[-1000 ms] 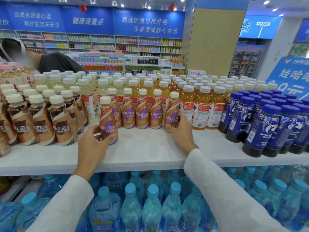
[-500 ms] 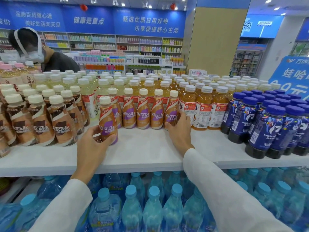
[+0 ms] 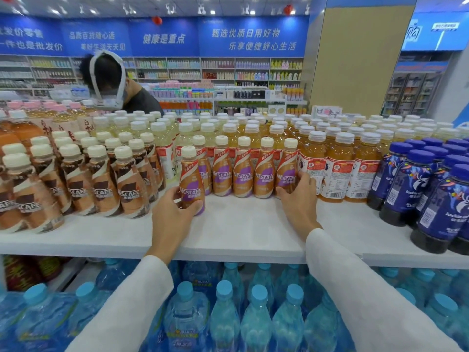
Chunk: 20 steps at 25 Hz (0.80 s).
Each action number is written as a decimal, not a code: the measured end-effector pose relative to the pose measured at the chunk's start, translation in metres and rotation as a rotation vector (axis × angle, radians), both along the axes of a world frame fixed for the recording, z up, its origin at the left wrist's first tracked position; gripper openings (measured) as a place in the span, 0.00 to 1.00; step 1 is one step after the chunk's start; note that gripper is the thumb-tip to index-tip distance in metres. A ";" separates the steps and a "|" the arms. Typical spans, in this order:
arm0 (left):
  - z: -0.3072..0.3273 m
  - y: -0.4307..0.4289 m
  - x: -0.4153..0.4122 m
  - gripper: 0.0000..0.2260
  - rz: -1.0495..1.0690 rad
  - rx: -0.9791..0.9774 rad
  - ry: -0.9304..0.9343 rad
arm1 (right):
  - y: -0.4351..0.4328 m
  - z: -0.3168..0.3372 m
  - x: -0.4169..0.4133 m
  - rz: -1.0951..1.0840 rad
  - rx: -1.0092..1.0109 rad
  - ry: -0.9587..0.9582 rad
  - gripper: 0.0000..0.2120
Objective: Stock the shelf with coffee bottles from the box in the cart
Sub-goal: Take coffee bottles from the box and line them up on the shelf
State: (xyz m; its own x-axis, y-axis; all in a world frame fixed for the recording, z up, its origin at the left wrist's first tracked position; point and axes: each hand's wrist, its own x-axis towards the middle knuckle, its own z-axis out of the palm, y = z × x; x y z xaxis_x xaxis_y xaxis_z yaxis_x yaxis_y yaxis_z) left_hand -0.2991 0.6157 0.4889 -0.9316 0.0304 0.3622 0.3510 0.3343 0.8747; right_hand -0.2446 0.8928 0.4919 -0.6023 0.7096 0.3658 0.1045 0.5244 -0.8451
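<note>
The likeliest mishap is a topple: the front bottle [image 3: 191,181] stands on the white shelf [image 3: 241,232] just ahead of the row of purple-labelled coffee bottles [image 3: 243,171]; if the left hand [image 3: 175,214] pushes it back crooked, it could knock the bottle behind it, and that one the next along the line; a shove from the right could press the end bottle [image 3: 286,168] into the amber tea bottles [image 3: 337,171] just beside it; anything tipped forward would drop off the shelf edge onto the water bottles [image 3: 256,316] below. The left hand reaches up from below, thumb across the front bottle's lower face and fingers curled round its left side, gripping it upright; the right hand [image 3: 297,196] lies low over the shelf, thumb at the end bottle's foot, fingers apparently wrapped round its far side, though their tips are hidden; box and cart are out of view.
</note>
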 end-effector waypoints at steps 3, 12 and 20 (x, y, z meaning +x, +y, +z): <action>0.006 0.004 -0.013 0.28 -0.024 -0.025 -0.018 | -0.001 0.000 0.001 -0.002 0.004 0.002 0.32; 0.005 0.011 -0.026 0.31 -0.025 -0.045 -0.030 | 0.001 -0.002 -0.001 0.001 0.010 0.018 0.32; 0.004 0.012 -0.026 0.33 -0.015 -0.060 -0.033 | 0.001 -0.004 -0.001 -0.006 0.026 0.016 0.33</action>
State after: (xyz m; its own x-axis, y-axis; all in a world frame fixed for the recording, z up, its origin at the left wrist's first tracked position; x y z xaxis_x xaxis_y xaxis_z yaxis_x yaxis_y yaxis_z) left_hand -0.3254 0.6274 0.4927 -0.9422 0.0647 0.3287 0.3277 0.3812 0.8645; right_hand -0.2459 0.8937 0.4882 -0.5924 0.7028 0.3938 0.0943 0.5459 -0.8325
